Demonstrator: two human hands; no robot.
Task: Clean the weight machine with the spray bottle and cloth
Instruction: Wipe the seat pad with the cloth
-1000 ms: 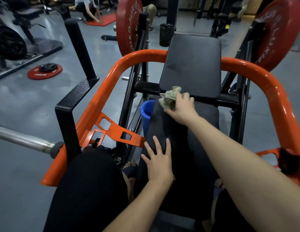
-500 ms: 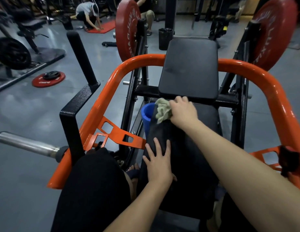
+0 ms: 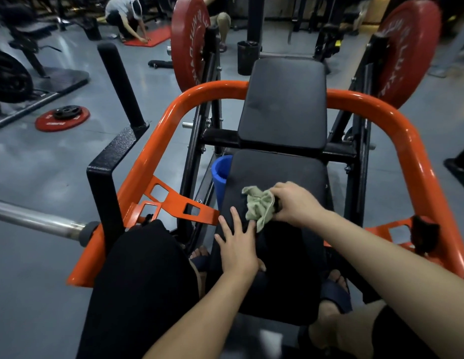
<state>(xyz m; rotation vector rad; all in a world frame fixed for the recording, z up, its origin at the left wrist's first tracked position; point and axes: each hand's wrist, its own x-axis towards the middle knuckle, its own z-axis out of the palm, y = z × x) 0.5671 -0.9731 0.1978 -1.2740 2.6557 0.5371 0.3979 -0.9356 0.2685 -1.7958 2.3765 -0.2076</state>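
Fingers of the right hand (image 3: 295, 203) clamp a crumpled pale-green cloth (image 3: 259, 207) against the black padded seat (image 3: 277, 169); the left hand (image 3: 237, 244) lies flat just beside, fingers spread. Bunched this tightly, the cloth may skip patches.

Dim, wide-angle warp, floor glare, soft edges.

Right hand (image 3: 295, 203) drags the cloth (image 3: 259, 206) back down the seat pad (image 3: 290, 172) from its far edge, now near the left hand (image 3: 238, 244).
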